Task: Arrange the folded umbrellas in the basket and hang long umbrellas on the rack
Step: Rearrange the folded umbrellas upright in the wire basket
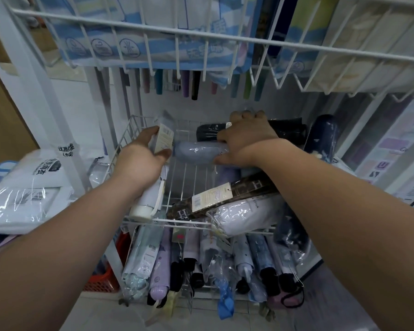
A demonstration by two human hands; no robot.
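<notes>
The right hand point(246, 137) is curling round a grey-blue folded umbrella point(196, 151) at the centre of the frame. It is holding it just over the floor of the middle wire basket point(189, 222). This umbrella's long axis is running straight across the picture, and its free end is pointing left.

The left hand point(141, 161) is gripping the tagged upper end of a white folded umbrella point(148, 197). That one is slanting from the basket's front rim up toward the back left, with its capped handle toward the lower edge.

The hands are working apart, a gap showing between them. Behind the grey-blue one a black umbrella point(285, 130) is lying crosswise too. A brown patterned umbrella point(225, 194) is lying diagonally in the lower right of the basket.
</notes>
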